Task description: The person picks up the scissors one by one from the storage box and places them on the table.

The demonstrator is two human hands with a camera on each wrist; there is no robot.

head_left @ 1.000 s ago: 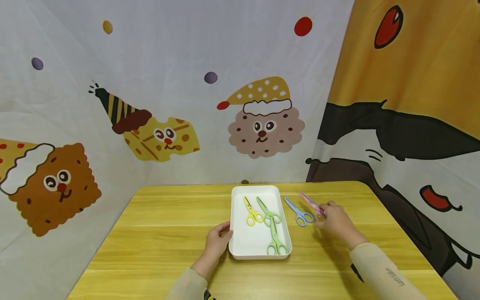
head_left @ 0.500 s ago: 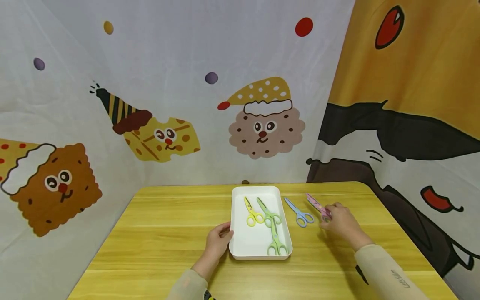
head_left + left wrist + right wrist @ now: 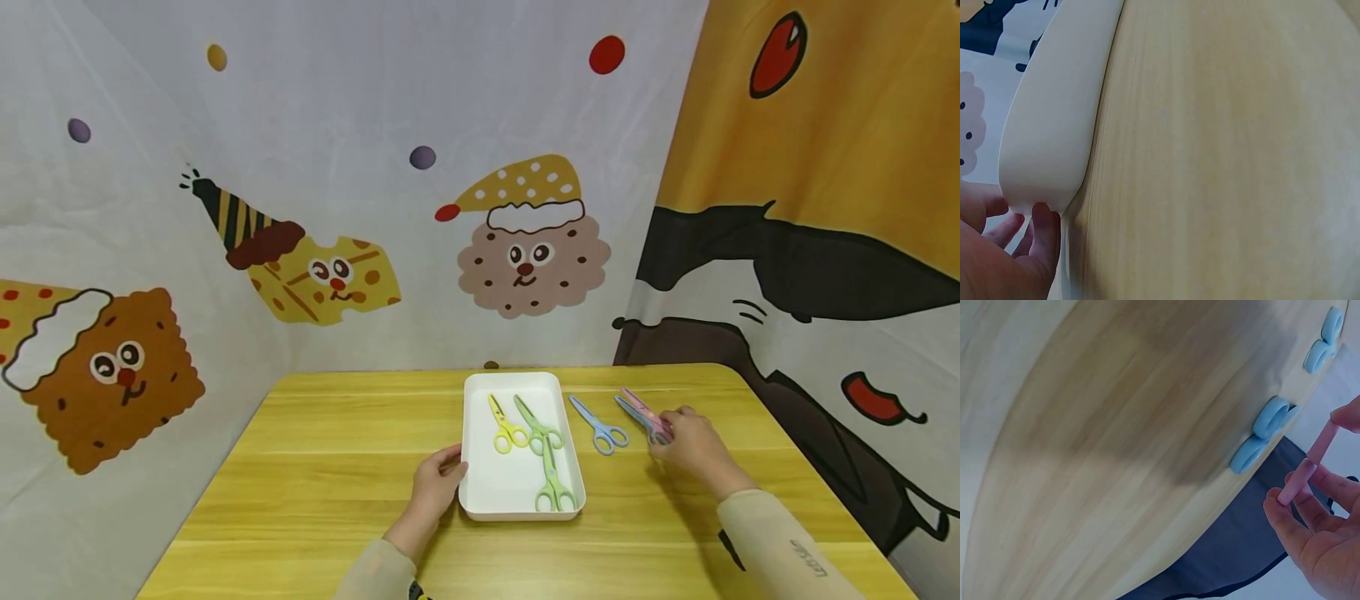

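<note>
My left hand [image 3: 433,487] grips the left side of a white tray [image 3: 517,515]; in the left wrist view its thumb and fingers pinch the tray's corner. Inside lie yellow scissors [image 3: 499,417] and two green scissors [image 3: 531,418], which overlap. My right hand [image 3: 695,448] pinches pink scissors [image 3: 639,402] by the handles, with the fingers partly hiding them. In the right wrist view the pink scissors [image 3: 1321,445] are held above the table. Blue scissors [image 3: 632,411] appear just left of the pink ones. Another pair of blue scissors [image 3: 597,423] lies right of the tray.
All stands on a wood-grain table [image 3: 330,450]. Behind it hangs a cloth [image 3: 337,108] printed with cartoon food. The table's back edge is close behind the tray and the scissors.
My right hand has moved right with the pink scissors, and the blue scissors beside them have come into view. My left hand and the tray stay put.
</note>
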